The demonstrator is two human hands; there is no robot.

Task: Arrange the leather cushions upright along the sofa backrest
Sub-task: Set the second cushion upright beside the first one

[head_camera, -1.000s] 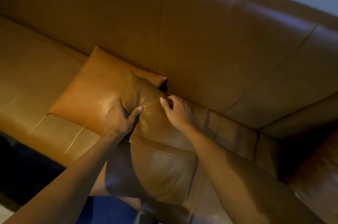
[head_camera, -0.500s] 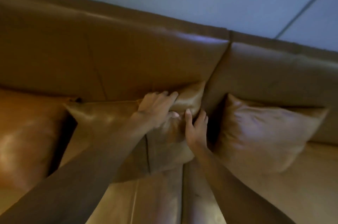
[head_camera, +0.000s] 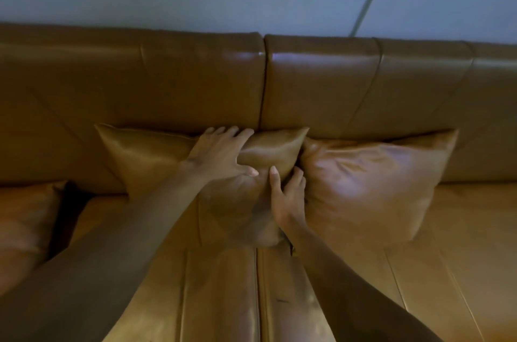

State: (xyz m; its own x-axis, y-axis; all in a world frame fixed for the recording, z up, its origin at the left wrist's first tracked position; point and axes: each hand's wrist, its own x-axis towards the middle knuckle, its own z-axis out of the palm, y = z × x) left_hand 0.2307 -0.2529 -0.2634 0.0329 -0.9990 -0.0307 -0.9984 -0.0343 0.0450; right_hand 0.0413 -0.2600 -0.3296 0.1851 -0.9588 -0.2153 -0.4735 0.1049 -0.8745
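Head view: the glossy tan leather square cushion point(head_camera: 156, 157) stands upright at the middle of the sofa, its back against the tan leather sofa backrest point(head_camera: 167, 81). The left hand point(head_camera: 218, 157) lies spread on its upper part, fingers straight and reaching the top edge, thumb pressed on the front. The right hand point(head_camera: 288, 199) grips its right edge, fingers curled into the gap beside the matching right-hand cushion point(head_camera: 372, 188), which leans upright and touches it. A third tan cushion point(head_camera: 25, 224) shows at far left on the leather seat point(head_camera: 223, 299).

Arms outstretched, left hand point(head_camera: 221, 155) splayed, right hand point(head_camera: 288, 197) gripping cushion point(head_camera: 156, 158).
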